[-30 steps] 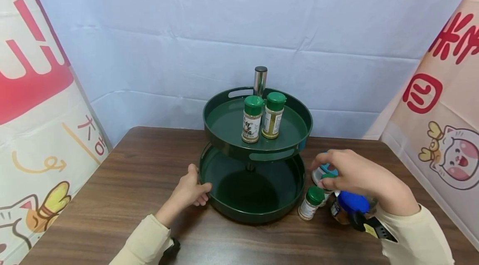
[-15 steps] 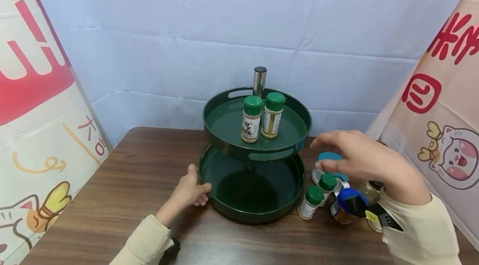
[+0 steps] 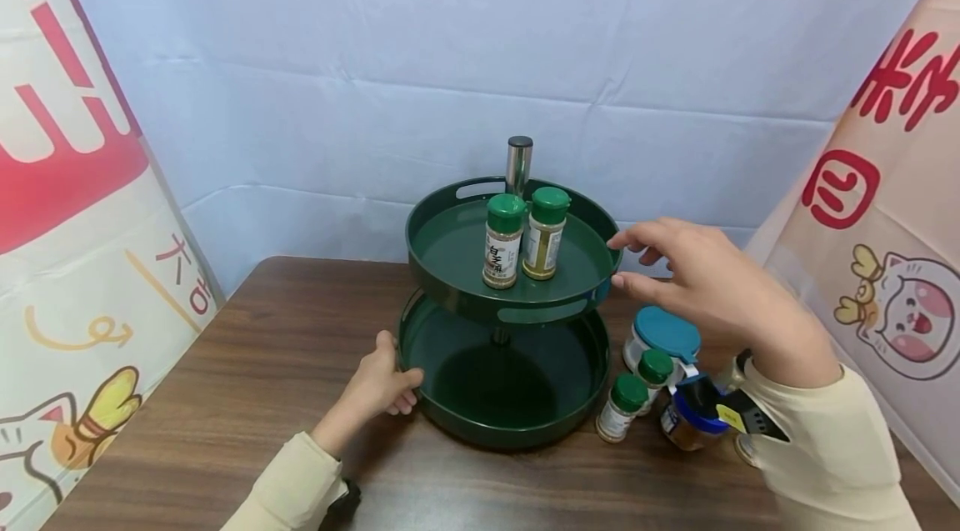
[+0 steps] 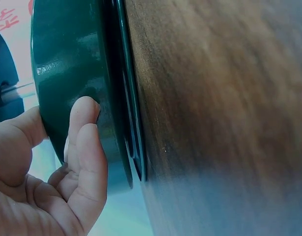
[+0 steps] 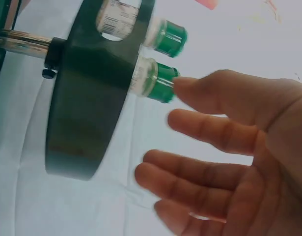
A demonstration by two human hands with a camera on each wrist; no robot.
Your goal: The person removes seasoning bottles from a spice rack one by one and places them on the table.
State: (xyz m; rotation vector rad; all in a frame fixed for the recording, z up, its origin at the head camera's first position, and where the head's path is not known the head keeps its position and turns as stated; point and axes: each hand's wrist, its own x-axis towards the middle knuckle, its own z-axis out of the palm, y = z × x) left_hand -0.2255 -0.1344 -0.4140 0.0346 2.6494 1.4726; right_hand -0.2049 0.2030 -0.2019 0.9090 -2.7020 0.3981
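Note:
A dark green two-tier round tray stand [image 3: 457, 418] with a metal post stands on the table. My left hand [image 3: 378, 381] holds the lower tray's left rim, thumb over the edge; in the left wrist view its fingers [image 4: 92, 152] lie against the outer wall. Two spice shakers with green lids, one white-labelled [image 3: 502, 256] and one yellowish [image 3: 543, 243], stand upright on the upper tray. Beside that tray's right rim, my right hand [image 3: 697, 281] hovers with fingers spread and nothing in them. The right wrist view shows this hand [image 5: 229, 147] apart from the shakers' lids [image 5: 165, 83].
Right of the stand are two more green-lidded shakers [image 3: 617, 418], a teal-lidded container [image 3: 667, 335] and a blue-lidded jar [image 3: 686, 427]. Another jar is partly hidden by the right forearm. The wooden table [image 3: 247, 364] extends left; a pale cloth backdrop [image 3: 337, 97] hangs behind.
My right hand has risen from among the containers on the right and moved up to the upper tray's right rim, holding nothing. My left hand has stayed on the lower tray.

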